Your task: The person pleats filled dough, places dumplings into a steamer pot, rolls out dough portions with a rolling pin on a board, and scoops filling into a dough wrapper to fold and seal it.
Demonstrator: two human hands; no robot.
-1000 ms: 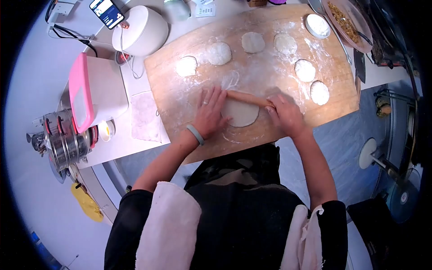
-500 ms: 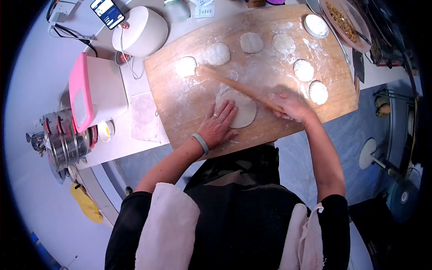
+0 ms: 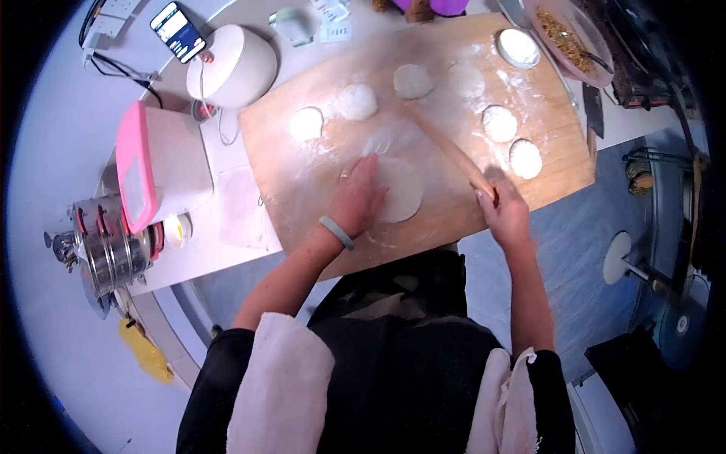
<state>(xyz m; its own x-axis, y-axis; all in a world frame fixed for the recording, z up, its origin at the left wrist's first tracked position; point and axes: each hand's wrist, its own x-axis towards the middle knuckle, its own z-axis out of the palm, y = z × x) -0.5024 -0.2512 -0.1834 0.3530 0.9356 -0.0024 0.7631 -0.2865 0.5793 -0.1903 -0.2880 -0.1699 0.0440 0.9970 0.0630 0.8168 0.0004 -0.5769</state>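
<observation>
On the floured wooden board point(image 3: 302, 197) a flat round of dough point(image 3: 401, 191) lies near the front edge. My left hand point(image 3: 358, 195) rests on the left side of this round, its fingers stretched and slightly blurred. A thin wooden rolling pin point(image 3: 452, 151) is in my right hand point(image 3: 505, 208), which is wrapped round its near end. The pin slants up and to the left, right of the dough round. Several smaller dough rounds, among them a floury one point(image 3: 525, 158), form an arc across the back and right of the board.
A bowl of white flour point(image 3: 518, 48) stands at the board's back right, beside a large bowl of filling point(image 3: 567, 39) with a utensil. A knife point(image 3: 594, 112) lies at the right. On the left are a pink-lidded bin point(image 3: 136, 166), a white pot point(image 3: 233, 68), a phone point(image 3: 178, 32) and a cloth point(image 3: 242, 208).
The rolling pin has come off the dough and swung to the right, held only by my right hand. My left hand has let go of it and moved onto the dough's left side.
</observation>
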